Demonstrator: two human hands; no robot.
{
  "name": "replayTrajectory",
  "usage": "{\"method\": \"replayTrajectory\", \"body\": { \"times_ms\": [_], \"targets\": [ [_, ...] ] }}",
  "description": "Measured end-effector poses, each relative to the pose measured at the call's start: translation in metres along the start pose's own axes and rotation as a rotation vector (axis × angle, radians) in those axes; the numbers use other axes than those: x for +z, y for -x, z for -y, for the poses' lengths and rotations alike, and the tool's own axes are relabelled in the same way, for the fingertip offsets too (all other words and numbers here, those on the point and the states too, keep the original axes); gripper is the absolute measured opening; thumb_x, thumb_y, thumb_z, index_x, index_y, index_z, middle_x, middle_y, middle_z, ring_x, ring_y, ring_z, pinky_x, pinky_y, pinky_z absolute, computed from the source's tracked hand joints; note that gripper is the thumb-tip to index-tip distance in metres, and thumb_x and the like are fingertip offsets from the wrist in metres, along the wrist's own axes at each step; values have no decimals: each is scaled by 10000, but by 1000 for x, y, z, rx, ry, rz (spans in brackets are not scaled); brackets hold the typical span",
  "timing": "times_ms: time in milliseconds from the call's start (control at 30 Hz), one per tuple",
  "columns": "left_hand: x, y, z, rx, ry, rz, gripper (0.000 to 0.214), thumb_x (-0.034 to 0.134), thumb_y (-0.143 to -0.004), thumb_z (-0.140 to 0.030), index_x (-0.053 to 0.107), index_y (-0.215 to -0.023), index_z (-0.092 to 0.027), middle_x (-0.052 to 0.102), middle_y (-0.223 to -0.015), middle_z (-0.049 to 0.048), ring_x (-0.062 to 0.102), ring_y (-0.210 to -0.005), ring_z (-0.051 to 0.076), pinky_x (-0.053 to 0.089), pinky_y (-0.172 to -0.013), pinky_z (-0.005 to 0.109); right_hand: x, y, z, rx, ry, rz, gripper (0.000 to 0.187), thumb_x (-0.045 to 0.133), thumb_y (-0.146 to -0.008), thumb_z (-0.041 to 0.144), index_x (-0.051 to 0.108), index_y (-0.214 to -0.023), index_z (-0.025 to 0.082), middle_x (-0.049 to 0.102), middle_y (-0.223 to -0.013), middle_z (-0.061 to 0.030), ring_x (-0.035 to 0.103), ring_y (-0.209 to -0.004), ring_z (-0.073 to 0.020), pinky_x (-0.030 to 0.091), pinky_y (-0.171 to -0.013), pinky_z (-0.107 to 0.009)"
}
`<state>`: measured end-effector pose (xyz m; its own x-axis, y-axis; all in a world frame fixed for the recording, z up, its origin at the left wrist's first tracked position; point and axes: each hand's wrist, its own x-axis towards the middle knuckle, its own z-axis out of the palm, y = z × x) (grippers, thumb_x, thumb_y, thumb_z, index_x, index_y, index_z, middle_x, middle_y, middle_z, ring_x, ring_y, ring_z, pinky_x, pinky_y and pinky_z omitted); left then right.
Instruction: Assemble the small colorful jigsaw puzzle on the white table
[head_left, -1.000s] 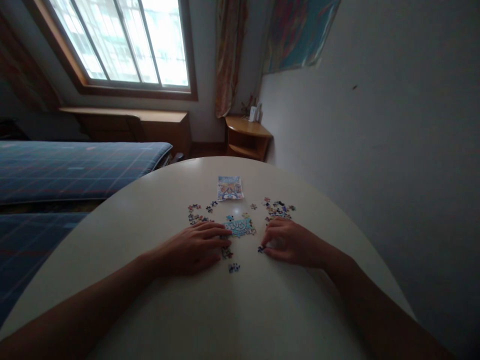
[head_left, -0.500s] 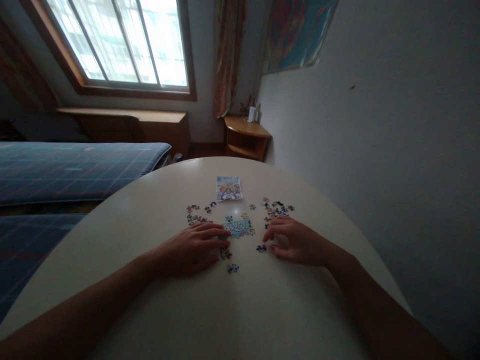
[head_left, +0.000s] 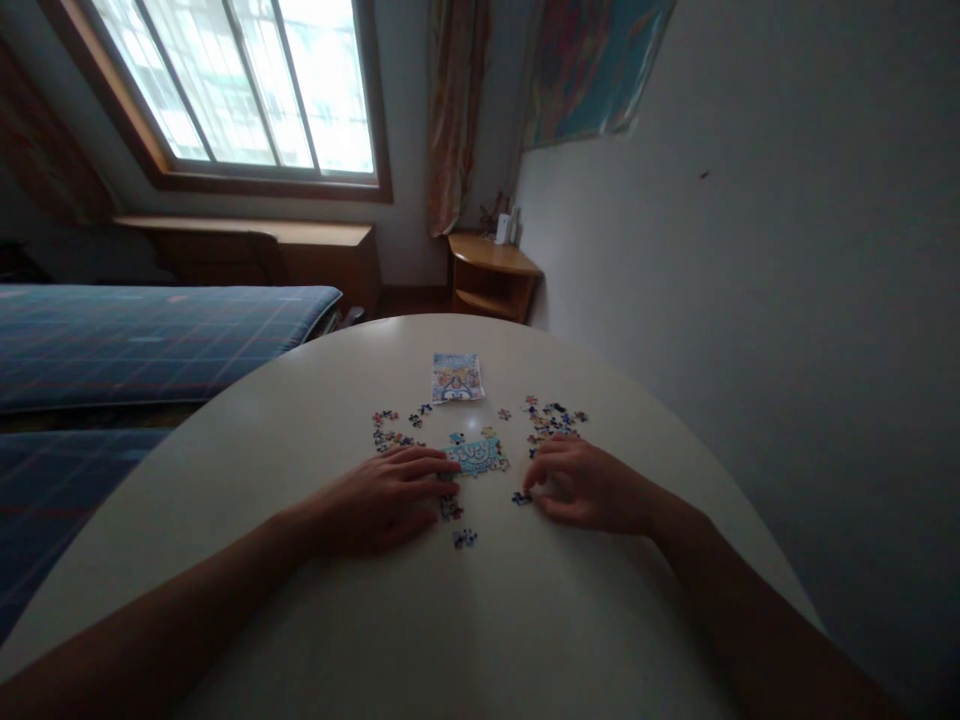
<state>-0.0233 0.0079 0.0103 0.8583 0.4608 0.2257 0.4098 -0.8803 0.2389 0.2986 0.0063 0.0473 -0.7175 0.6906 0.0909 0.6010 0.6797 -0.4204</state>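
My left hand (head_left: 386, 495) lies flat on the round white table (head_left: 465, 620), fingers stretched out, its fingertips touching the left edge of a small assembled blue puzzle section (head_left: 478, 456). My right hand (head_left: 585, 482) rests to the right of that section with its fingers curled down on the table, the fingertips beside a loose dark puzzle piece (head_left: 520, 497). Whether the fingers hold anything is hidden. Two more loose pieces (head_left: 465, 538) lie just in front of my left hand.
Loose pieces are scattered in a left cluster (head_left: 391, 428) and a right cluster (head_left: 553, 416). A small picture card (head_left: 457, 376) lies farther back. A bed with a blue checked cover (head_left: 150, 335), a wooden corner shelf (head_left: 491, 270) and a white wall (head_left: 750, 300) surround the table.
My right hand drew slightly away from the loose dark piece, then came back toward it. My left hand has stayed in place.
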Motion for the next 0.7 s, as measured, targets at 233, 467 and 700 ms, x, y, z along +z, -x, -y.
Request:
{"method": "replayTrajectory", "body": {
  "times_ms": [233, 467, 700],
  "targets": [
    [-1, 0, -1, -12, -15, 20, 397, 551, -950, -262, 551, -1348, -270, 516, -1474, 54, 491, -1334, 282, 408, -1118, 534, 4, -5, 5, -9, -5, 33, 73, 721, -811, 250, 701, -851, 192, 659, -812, -35, 597, -804, -173, 444, -832, -342],
    [1, -1, 0, -12, 23, -16, 404, 575, -939, -265, 557, -1342, -285, 531, -1457, 48, 495, -1328, 279, 416, -1109, 527, 8, -6, 12, -30, -28, 45, 37, 722, -813, 237, 708, -826, 205, 687, -811, -25, 607, -844, -175, 434, -855, -345],
    [-1, -2, -2, -19, 9, 18, 423, 571, -943, -264, 537, -1365, -281, 518, -1470, 48, 484, -1336, 273, 403, -1121, 519, 9, -6, 9, -21, -24, 44, 62, 717, -821, 254, 700, -811, 195, 672, -793, -24, 600, -829, -172, 437, -841, -339]
  ]
}}
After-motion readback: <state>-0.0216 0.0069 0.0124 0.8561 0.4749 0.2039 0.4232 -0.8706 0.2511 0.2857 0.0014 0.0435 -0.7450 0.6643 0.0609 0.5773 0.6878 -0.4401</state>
